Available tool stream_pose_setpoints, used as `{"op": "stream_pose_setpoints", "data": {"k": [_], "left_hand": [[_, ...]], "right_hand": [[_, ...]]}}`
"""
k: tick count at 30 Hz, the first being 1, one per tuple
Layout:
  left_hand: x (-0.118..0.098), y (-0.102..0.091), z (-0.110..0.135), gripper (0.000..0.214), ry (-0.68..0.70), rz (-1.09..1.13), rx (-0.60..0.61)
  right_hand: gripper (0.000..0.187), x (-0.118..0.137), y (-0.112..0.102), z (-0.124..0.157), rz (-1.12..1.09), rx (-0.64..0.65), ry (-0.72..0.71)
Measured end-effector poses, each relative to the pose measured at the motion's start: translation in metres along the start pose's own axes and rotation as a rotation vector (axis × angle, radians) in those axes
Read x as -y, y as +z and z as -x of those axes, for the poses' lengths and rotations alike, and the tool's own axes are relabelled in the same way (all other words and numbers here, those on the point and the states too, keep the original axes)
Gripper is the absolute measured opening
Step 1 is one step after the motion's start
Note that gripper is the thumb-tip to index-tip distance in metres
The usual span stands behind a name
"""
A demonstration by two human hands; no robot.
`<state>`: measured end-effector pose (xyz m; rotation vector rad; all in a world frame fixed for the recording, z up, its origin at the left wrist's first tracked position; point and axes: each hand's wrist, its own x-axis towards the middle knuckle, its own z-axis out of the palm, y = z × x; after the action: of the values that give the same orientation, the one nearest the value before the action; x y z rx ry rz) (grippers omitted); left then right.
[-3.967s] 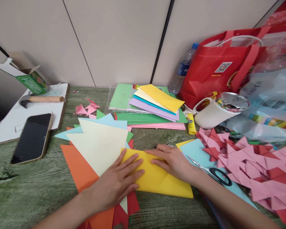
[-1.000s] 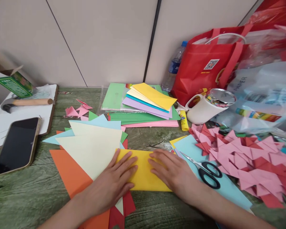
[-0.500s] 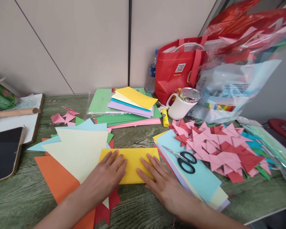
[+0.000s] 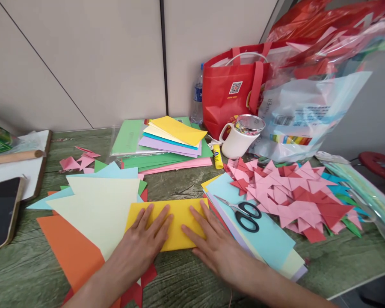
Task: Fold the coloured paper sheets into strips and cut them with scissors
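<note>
A folded yellow paper lies flat on the green wood-grain table in front of me. My left hand rests flat on its left half, fingers stretched out. My right hand presses flat on its right half, fingers spread. Under the yellow paper on the left fans a spread of cream, light blue and orange sheets. Black-handled scissors lie on a light blue sheet just right of my right hand.
A stack of coloured sheets sits at the back centre, with a glue stick, white mug, red bag and plastic bags beside it. Folded pink and red pieces pile at right. A phone and clipboard lie at left.
The yellow paper has been folded from a larger tilted sheet into a narrower strip. Both hands stay flat on it, and the view has swung to the right.
</note>
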<state>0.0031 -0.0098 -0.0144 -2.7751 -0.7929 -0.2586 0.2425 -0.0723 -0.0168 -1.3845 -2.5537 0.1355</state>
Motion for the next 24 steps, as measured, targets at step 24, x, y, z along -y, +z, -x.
{"op": "stream_pose_setpoints", "data": {"k": [24], "left_hand": [[-0.002,0.013,-0.002,0.041,-0.022,-0.007,-0.069]], "right_hand": [[0.060,-0.004,-0.004,-0.005,0.025,0.066,0.064]]}}
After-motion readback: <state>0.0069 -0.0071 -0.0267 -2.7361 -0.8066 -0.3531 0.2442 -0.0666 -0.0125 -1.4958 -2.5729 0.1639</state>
